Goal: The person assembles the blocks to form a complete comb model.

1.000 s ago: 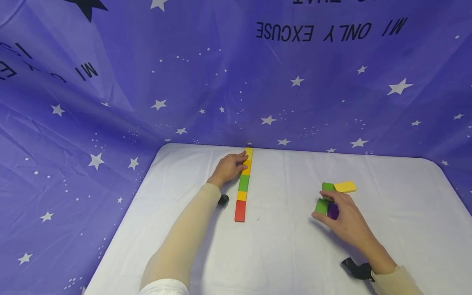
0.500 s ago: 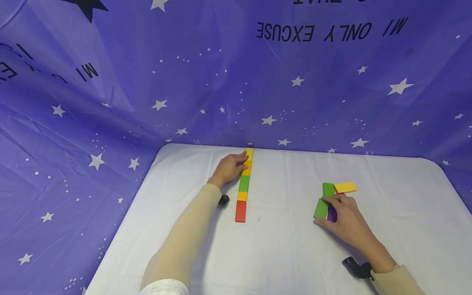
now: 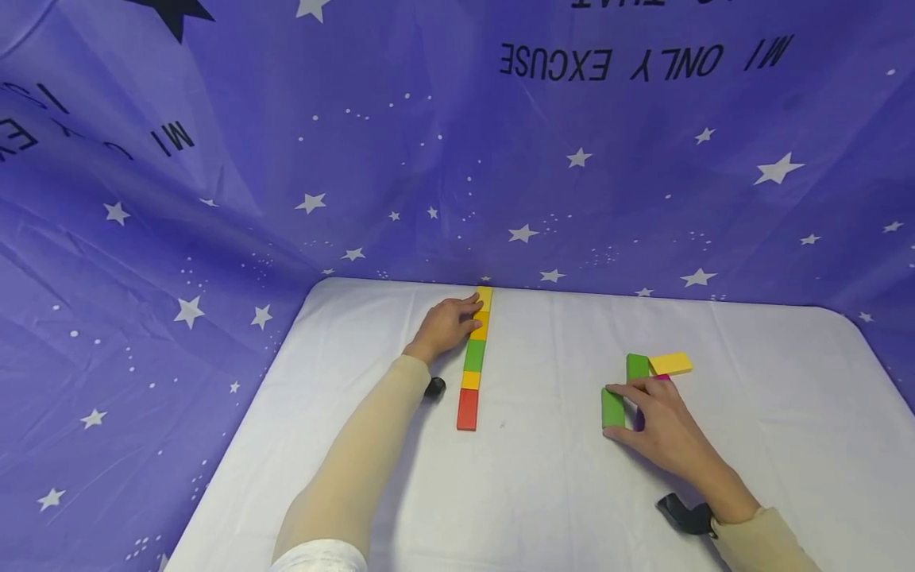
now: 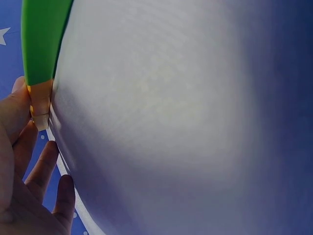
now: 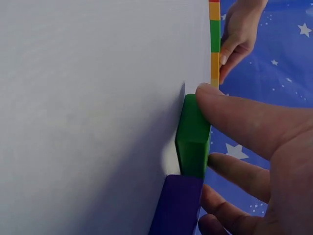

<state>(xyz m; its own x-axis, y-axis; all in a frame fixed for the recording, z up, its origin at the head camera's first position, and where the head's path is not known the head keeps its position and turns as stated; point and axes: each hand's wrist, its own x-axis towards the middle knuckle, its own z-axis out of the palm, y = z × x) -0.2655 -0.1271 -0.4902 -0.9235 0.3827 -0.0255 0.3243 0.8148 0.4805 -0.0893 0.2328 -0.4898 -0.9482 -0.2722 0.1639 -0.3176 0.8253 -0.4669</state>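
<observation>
On the white table lies a straight row of flat blocks. My left hand (image 3: 443,327) rests beside its far end, thumb and fingertip touching the yellow block (image 3: 484,299) and the orange block (image 3: 480,324). In the left wrist view its other fingers spread loosely. My right hand (image 3: 665,421) pinches a green block (image 3: 612,408) between thumb and fingers at its two ends. In the right wrist view a purple block (image 5: 177,205) sits close to that green block (image 5: 193,122). The hand mostly hides it in the head view.
The row continues nearer with a green block (image 3: 475,355), a small yellow block (image 3: 472,380) and a red block (image 3: 468,409). Beyond my right hand lie another green block (image 3: 638,366), a yellow block (image 3: 671,364) and a partly hidden magenta block (image 3: 662,377). A starry purple curtain (image 3: 457,159) borders the table.
My right hand has drawn the green block a little left and nearer, away from the other loose blocks, and turned it straighter. My left hand and the row have stayed put.
</observation>
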